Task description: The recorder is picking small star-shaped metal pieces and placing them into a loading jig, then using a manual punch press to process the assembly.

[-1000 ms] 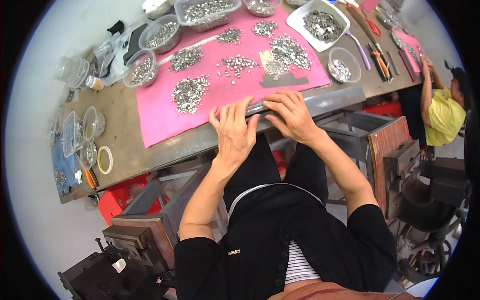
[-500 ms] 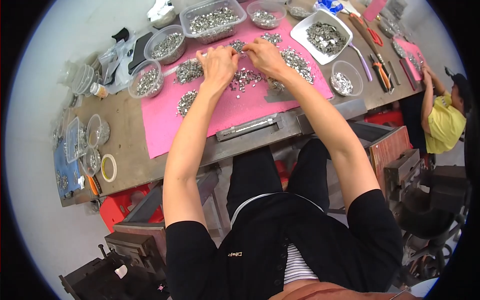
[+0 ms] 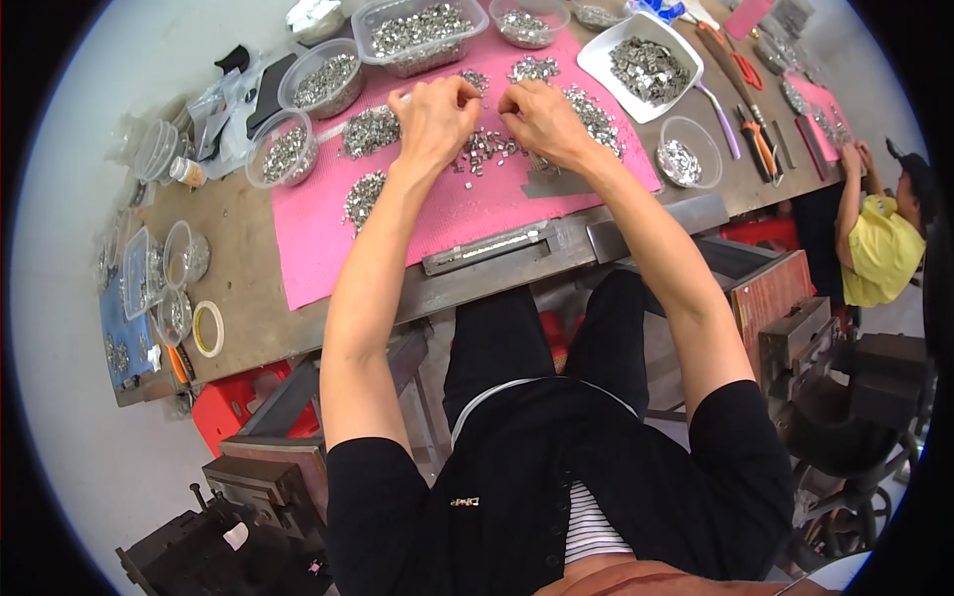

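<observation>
Blue sheeting covers the far left end of the bench, with clear tubs on and beside it; a roll of tape lies just to the right, near an orange-handled tool. Further along, a small white bottle lies tilted, and two round tubs of silver metal bits stand at the left edge of a pink mat. On that mat, small silver pieces sit in separate piles, one partly hidden by the left forearm. A rectangular tub filled with more of them stands at the back.

The left hand hovers at the middle of the mat, fingers curled and thumb drawn close to the forefinger; whether it grips a piece cannot be told. Below it, along the front edge, lies a grey metal bar bearing a bright silver strip. Just beside, the right hand has its fingers bent in toward the left; its hold, too, cannot be made out.

Rightward come a white dish of metal parts, a purple handle, orange-handled pliers and a co-worker in yellow.
</observation>
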### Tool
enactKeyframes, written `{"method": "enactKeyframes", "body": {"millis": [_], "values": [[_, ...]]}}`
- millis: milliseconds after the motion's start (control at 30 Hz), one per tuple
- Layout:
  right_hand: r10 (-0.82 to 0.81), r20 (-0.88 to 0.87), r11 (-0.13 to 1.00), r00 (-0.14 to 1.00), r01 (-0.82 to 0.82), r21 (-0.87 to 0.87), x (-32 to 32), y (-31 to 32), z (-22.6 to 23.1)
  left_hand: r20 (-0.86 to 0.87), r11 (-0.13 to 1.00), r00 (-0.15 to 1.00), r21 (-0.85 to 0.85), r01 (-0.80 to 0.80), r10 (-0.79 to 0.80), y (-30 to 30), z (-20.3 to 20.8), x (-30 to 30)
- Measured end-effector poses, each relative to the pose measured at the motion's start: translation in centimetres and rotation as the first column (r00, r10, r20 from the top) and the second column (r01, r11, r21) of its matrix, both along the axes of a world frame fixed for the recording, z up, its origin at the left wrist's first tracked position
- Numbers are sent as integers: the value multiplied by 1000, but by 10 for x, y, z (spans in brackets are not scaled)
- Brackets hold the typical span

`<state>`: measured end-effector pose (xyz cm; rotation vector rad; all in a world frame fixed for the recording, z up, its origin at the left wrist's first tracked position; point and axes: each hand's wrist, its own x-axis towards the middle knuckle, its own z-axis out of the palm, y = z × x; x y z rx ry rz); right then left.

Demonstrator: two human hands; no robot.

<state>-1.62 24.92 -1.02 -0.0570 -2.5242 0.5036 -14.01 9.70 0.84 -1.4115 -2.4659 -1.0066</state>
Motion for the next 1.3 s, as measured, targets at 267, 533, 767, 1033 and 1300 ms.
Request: {"method": "enactKeyframes", "body": {"millis": [267,533,767,1033,1300], "values": [[166,126,983,978,-175,57,74,-43,19,-262,981,950,-137,139,-172,-102,12,63],[217,223,974,951,-194,-118,77,-46,15,-281,979,945,-160,128,-169,-97,-4,75],[241,93,967,966,-248,67,82,-45,12,-286,978,942,-164,132,-175,-95,-4,76],[186,21,878,982,-157,-453,116,-73,23,192,985,968,89,149,-164,-105,1,90],[94,-91,904,991,-123,-409,126,-95,3,395,954,904,297,46,-167,-106,-11,129]]}}
